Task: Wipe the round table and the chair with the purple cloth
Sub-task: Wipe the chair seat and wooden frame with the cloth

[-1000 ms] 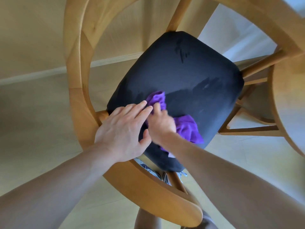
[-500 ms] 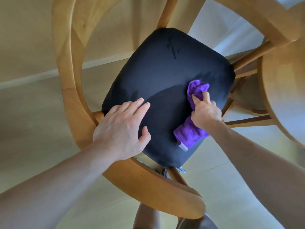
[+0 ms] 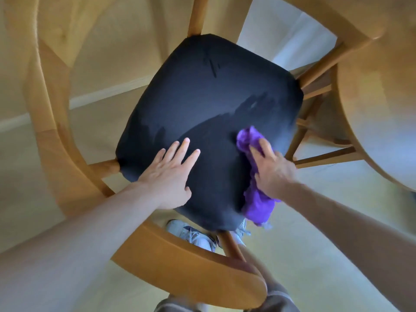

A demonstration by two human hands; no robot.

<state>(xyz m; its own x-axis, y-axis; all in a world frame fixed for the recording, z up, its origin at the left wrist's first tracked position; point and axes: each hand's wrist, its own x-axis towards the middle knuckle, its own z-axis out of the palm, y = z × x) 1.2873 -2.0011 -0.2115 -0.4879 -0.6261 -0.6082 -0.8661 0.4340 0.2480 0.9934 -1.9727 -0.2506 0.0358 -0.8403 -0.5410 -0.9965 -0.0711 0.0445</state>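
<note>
cloth pressed to the seat's right edge

the right hand (image 3: 271,171) presses down on the purple cloth (image 3: 254,176), fingers laid over the bunched fabric; whether they curl round it cannot be told. the cloth lies along the right edge of the chair's (image 3: 67,154) dark seat cushion (image 3: 209,104), its lower end hanging past the near right corner. the left hand (image 3: 171,176) rests flat with fingers straight on the cushion's near left part. the round table (image 3: 378,109) stands to the right.
</note>
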